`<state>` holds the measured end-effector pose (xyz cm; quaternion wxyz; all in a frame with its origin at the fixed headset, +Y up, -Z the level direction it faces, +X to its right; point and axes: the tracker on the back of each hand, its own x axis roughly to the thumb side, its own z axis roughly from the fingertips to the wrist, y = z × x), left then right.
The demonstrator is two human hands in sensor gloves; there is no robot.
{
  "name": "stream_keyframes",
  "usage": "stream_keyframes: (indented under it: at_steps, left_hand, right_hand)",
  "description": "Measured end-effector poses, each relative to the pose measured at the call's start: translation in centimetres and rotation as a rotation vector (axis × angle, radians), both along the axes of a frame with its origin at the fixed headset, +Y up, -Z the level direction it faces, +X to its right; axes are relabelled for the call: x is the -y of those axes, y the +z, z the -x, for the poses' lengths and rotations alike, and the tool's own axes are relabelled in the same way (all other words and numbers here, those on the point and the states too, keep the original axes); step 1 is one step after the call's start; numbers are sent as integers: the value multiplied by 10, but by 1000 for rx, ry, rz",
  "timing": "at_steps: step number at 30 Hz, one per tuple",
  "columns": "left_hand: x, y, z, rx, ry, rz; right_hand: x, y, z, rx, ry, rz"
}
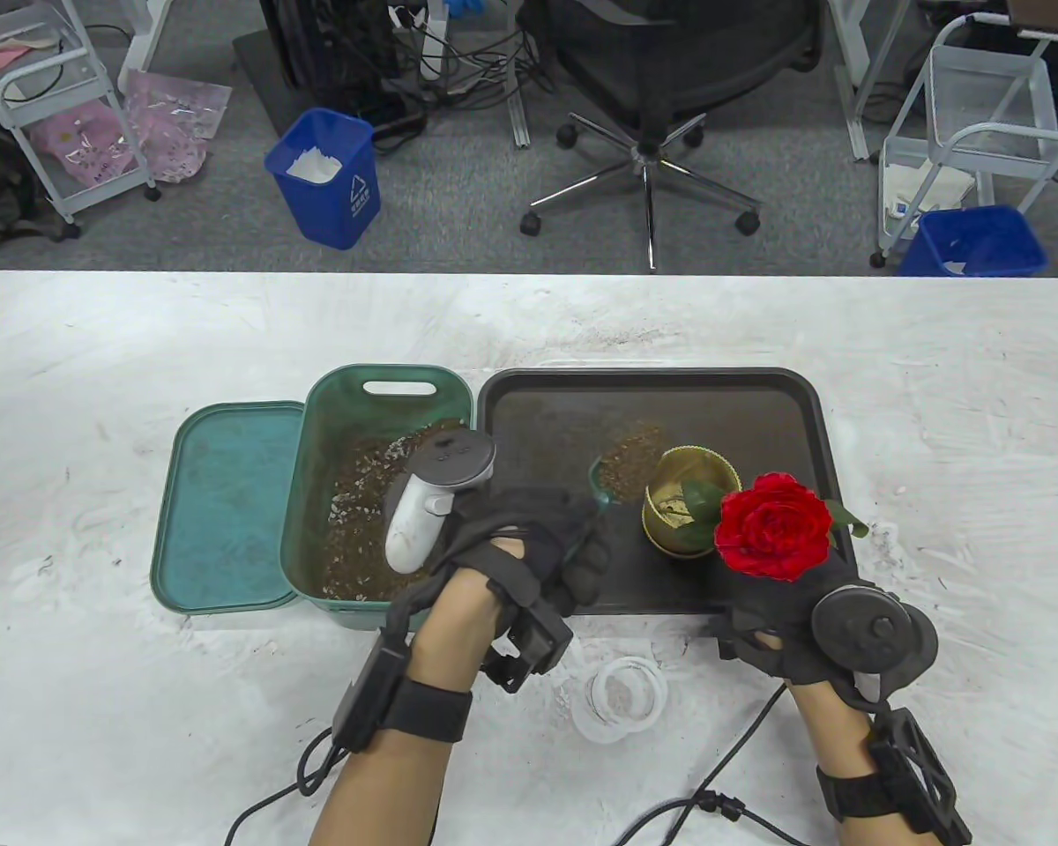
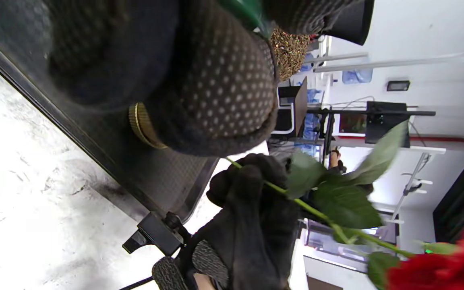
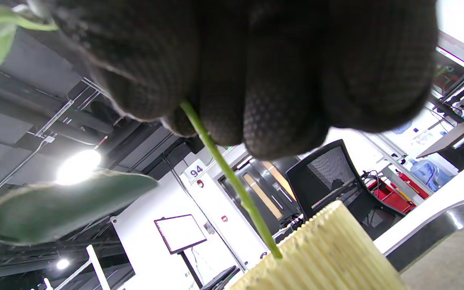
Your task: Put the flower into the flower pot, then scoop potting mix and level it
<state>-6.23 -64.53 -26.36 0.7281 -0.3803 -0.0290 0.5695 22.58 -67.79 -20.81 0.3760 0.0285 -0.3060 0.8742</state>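
Lid of teal plastic (image 1: 225,502) lies flat at the far left of the white table (image 1: 97,352), touching the green plastic tub of brown potting mix (image 1: 379,493) beside it. Next comes the left hand (image 1: 529,555), its fingers curled round the handle of a small green scoop (image 1: 622,471) loaded with mix, held over the black metal tray (image 1: 758,397) just beside the ribbed gold flower pot (image 1: 683,511). A small clear round lid (image 1: 622,696) sits on the table between the two wrists. To the right, the right hand (image 1: 802,617) pinches the green stem of the red rose (image 1: 771,526); the right wrist view shows the stem (image 3: 232,181) running from the fingers down into the pot's rim, so the flower already stands in the pot, tilted toward the person. The scooping step appears to be in hand. Next the scoop probably needs tipping over the pot's mouth while the right hand keeps the rose steady.
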Motion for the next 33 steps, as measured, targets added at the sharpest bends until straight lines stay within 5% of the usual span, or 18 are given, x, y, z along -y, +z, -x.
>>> stream_keyframes:
  at_steps: [10,33]
  left_hand:
    - [49,-7,-34,-62,-6,-20]
    - [34,7,-72,-79,-478,-443]
  right_hand:
    - [0,0,-3,3,-12,6]
    - [-1,0,-4,11,-17,6]
